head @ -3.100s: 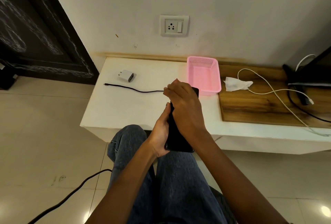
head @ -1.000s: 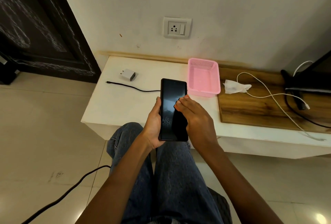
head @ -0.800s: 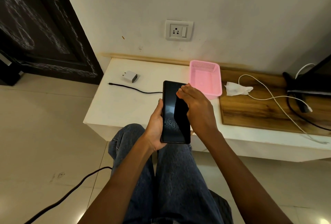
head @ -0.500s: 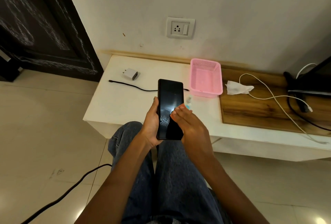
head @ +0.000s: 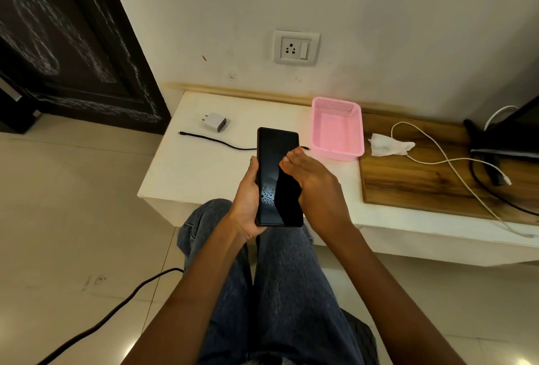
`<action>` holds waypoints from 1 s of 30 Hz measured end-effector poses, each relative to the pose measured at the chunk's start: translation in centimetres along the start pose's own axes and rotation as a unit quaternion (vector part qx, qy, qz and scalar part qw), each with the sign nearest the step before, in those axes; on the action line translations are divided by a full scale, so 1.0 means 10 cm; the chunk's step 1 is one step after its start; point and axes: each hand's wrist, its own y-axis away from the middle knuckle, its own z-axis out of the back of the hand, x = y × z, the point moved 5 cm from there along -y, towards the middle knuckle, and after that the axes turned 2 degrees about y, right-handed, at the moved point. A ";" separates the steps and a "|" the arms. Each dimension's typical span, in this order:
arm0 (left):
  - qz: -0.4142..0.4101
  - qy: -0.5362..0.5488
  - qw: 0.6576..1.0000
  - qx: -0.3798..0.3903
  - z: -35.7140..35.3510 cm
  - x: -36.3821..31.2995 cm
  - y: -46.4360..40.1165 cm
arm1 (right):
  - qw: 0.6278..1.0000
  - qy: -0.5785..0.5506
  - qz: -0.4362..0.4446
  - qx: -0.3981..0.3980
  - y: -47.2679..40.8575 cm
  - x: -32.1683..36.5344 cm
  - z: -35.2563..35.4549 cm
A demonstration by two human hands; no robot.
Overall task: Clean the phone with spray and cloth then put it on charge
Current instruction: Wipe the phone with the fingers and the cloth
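A person sits facing a low white table (head: 204,172), seen from a head camera looking down at both hands. The left hand (head: 247,198) grips a black phone (head: 275,160) by its left edge, screen up, above the knees and just in front of the table's near edge. The right hand (head: 313,180) lies across the phone's right half with fingers nearly straight and pressed to the glass; whether a dark cloth sits under it cannot be told.

Half a second ago the right hand was low on the screen; it has now slid up toward the middle, and the camera shows a patch of spray droplets (head: 267,196) still beading on the lower left of the screen. That suggests wiping is under way but unfinished.

On the table beyond the phone lie a white charger plug (head: 215,121) and a black charging cable (head: 217,142), not yet joined. A pink basket (head: 338,147) stands to the phone's right, with a crumpled white tissue (head: 389,145) and a white cable (head: 455,169) farther right on a wooden board (head: 423,186). A wall socket (head: 296,48) sits above the table, with nothing plugged in.
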 end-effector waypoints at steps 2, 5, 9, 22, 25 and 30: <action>0.001 0.002 1.000 -0.001 0.03 -0.02 0.01 | 1.000 0.006 0.016 -0.003 0.19 0.06 -0.03; 0.001 -0.008 1.000 -0.002 0.06 -0.02 0.01 | 0.999 0.013 0.034 0.002 0.48 0.13 -0.06; 0.007 -0.009 1.000 -0.008 0.05 0.00 0.00 | 0.999 0.026 0.039 0.009 0.53 0.13 -0.03; -0.008 -0.006 1.000 -0.017 0.00 -0.08 0.04 | 1.000 0.009 0.009 0.009 0.27 0.09 0.01; -0.002 -0.017 1.000 -0.018 0.02 -0.07 0.03 | 0.999 0.023 0.025 0.015 0.55 0.16 -0.02; -0.001 -0.026 0.999 -0.020 -0.02 -0.06 0.03 | 0.999 0.027 0.021 0.026 0.56 0.13 0.03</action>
